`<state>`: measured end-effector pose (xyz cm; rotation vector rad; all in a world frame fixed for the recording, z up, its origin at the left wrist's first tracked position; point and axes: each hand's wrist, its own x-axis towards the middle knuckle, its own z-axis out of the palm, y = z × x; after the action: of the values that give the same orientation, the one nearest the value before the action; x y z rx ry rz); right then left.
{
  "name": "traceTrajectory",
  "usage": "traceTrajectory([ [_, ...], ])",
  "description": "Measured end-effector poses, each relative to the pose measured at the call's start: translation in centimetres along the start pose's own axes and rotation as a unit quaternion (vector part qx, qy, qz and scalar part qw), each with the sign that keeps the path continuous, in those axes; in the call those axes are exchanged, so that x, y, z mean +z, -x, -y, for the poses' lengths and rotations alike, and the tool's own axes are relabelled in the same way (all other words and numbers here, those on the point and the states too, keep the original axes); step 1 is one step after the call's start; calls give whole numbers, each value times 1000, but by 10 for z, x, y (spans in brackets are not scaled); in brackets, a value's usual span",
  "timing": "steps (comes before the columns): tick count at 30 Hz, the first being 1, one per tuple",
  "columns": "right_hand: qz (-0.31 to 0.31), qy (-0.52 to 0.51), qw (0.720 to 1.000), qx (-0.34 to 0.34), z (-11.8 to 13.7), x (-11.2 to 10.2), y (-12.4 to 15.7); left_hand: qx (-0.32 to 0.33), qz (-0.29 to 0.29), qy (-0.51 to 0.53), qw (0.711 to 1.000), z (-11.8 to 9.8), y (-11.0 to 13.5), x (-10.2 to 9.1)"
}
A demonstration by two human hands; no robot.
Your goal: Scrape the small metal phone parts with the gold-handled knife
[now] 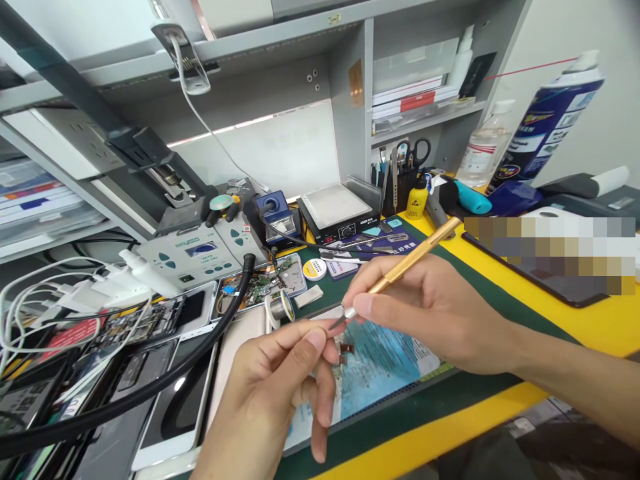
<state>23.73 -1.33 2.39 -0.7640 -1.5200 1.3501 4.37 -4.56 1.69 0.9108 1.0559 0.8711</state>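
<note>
My right hand [425,310] is closed around a gold-handled craft knife [410,259], gripping it like a pen. Its blade points down and left to the fingertips of my left hand [285,373], where thumb and index finger are pinched together. Whatever sits in that pinch is too small or hidden to make out. Just right of the left fingers a small brown piece [347,349] shows over a blue and white work mat [380,373]; I cannot tell whether it lies there or hangs from the hand.
A thick black hose [220,333] curves across the left side, over several phones and boards. A solder spool [279,308], a parts tray [285,277] and a hot plate [343,207] stand behind the hands. At right are a spray can [550,123] and a clear bottle [483,150].
</note>
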Motion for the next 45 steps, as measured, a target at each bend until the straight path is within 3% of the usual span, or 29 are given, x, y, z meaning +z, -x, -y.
traceTrajectory([
  [38, 3, -36, 999, 16, -2, -4, 0, 11, -12, -21, 1000, 1, 1, 1],
  [45, 4, -29, 999, 38, 1, -6, -2, 14, -16, 19, 1000, -1, 2, 3],
])
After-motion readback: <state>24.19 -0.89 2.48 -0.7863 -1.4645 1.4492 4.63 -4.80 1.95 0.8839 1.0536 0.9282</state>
